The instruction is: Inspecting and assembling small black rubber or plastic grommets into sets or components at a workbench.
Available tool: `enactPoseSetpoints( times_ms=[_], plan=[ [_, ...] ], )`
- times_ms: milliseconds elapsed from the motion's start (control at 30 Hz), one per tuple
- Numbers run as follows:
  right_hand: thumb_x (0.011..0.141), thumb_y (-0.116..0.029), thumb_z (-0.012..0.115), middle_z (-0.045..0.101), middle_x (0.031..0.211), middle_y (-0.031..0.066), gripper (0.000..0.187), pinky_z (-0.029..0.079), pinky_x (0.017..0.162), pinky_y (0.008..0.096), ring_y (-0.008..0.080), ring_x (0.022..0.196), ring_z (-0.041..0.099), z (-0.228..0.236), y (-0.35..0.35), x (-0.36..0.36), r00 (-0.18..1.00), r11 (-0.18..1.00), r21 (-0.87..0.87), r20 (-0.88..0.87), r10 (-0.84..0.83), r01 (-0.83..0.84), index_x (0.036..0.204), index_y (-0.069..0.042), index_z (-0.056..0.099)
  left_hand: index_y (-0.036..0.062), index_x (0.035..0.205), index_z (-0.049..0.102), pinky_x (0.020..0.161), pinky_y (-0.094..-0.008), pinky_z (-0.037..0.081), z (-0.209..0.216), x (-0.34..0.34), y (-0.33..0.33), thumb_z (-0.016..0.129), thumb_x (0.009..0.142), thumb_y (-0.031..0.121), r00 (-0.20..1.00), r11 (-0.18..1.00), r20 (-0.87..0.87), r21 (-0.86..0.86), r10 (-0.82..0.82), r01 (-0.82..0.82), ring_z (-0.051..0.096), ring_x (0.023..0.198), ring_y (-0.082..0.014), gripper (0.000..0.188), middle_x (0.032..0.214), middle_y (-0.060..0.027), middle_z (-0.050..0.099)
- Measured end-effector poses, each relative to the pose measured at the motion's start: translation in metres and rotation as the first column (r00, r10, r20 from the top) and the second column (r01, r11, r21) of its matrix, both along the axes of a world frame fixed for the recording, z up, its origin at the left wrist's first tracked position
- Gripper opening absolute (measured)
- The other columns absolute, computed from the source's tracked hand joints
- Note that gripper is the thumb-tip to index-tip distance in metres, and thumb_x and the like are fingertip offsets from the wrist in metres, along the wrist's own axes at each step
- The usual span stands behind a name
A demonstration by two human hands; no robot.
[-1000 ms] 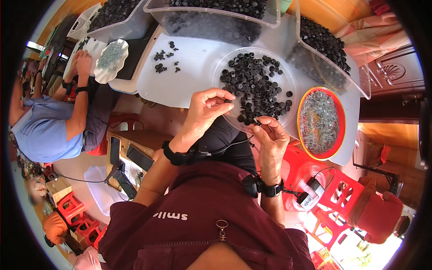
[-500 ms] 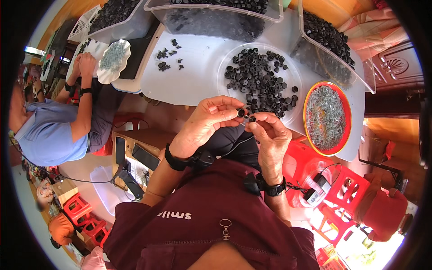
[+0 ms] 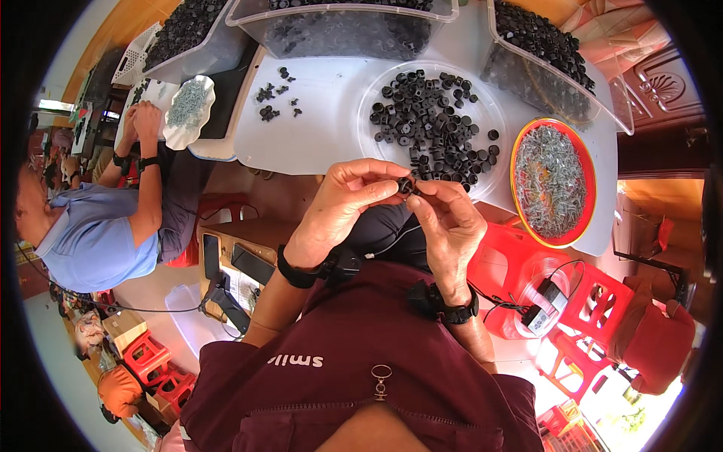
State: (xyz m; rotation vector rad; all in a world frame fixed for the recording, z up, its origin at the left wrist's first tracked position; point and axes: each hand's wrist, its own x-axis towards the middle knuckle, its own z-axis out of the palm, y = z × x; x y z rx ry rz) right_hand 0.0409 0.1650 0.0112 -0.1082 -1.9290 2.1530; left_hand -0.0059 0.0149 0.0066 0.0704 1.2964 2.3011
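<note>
In front of my lap, above the table's near edge, a small round black plastic cap [image 3: 406,185] is pinched by my left hand [image 3: 339,202], between thumb and fingers. My right hand [image 3: 452,220] meets it from the other side, its thumb and forefinger closed on a small black plastic piece against the cap. The fingertips hide most of that piece. Beyond my hands, many similar black caps [image 3: 422,105] lie heaped in a round clear tray [image 3: 364,124]. To the right stands a red basin with a yellow rim [image 3: 558,243], full of thin metal screws or pins [image 3: 553,181].
Clear bins of black parts line the back: left [image 3: 199,60], middle [image 3: 331,38] and right [image 3: 520,69]. Several small black pieces [image 3: 269,113] lie on the table [image 3: 301,147]. A person in a blue shirt [image 3: 105,237] works at left beside a white dish [image 3: 175,138]. Red stools [image 3: 501,260] stand right.
My right fingertips have come together with the cap in my left hand; the small piece they held apart now meets it. The whole view has shifted slightly.
</note>
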Motion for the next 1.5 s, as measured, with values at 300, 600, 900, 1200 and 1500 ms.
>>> enactPoseSetpoints(
  times_ms=[300,600,900,1200,1500],
  plan=[
    [0.076,0.007,0.064,0.059,0.095,0.0093,0.017,0.052,0.074,0.0237,0.0149,0.085,0.061,0.001,0.002,0.001,1.000,1.000,-0.009,0.024,0.001,-0.001,0.093,0.005,0.062,-0.0003,0.101,0.061,0.078,-0.0269,0.053,0.004,0.001,0.003,0.056,0.082,-0.004,0.998,0.999,-0.047,-0.036,0.032,-0.034,0.060,0.089,-0.0142,0.020,0.098,-0.0084,0.061],
    [0.077,0.006,0.064,0.059,0.095,0.0085,0.016,0.051,0.074,0.0233,0.0140,0.085,0.061,-0.002,0.001,0.000,0.998,0.998,-0.059,0.054,0.018,-0.015,0.093,0.006,0.062,-0.0025,0.100,0.061,0.080,-0.0262,0.050,0.009,0.003,0.003,0.061,0.077,-0.008,0.994,0.992,-0.099,-0.117,0.038,-0.050,0.059,0.088,-0.0133,0.023,0.097,-0.0091,0.061],
    [0.077,0.006,0.064,0.058,0.093,0.0078,0.017,0.052,0.074,0.0239,0.0137,0.081,0.060,-0.009,0.000,-0.001,0.995,0.977,-0.212,0.097,0.038,-0.017,0.093,0.005,0.062,-0.0032,0.099,0.061,0.079,-0.0266,0.050,0.006,0.003,0.002,0.061,0.077,-0.007,0.994,0.986,-0.097,-0.156,0.049,-0.064,0.060,0.088,-0.0138,0.022,0.096,-0.0091,0.062],
    [0.076,0.008,0.063,0.058,0.092,0.0079,0.017,0.052,0.074,0.0241,0.0139,0.082,0.060,-0.011,-0.001,-0.002,0.997,0.982,-0.185,0.067,0.032,-0.019,0.093,0.006,0.061,-0.0033,0.099,0.061,0.080,-0.0255,0.049,0.011,0.004,0.003,0.062,0.077,-0.006,0.994,0.978,-0.101,-0.200,0.039,-0.058,0.060,0.089,-0.0135,0.022,0.096,-0.0091,0.062],
    [0.073,0.010,0.067,0.060,0.088,0.0075,0.016,0.052,0.072,0.0227,0.0121,0.081,0.060,-0.008,-0.001,0.002,1.000,0.976,-0.215,-0.009,-0.025,0.023,0.085,0.003,0.060,-0.0030,0.097,0.062,0.082,-0.0260,0.048,0.014,0.006,0.004,0.061,0.076,-0.008,0.987,0.974,-0.161,-0.225,0.001,-0.038,0.060,0.089,-0.0142,0.021,0.096,-0.0106,0.062]
  ],
)
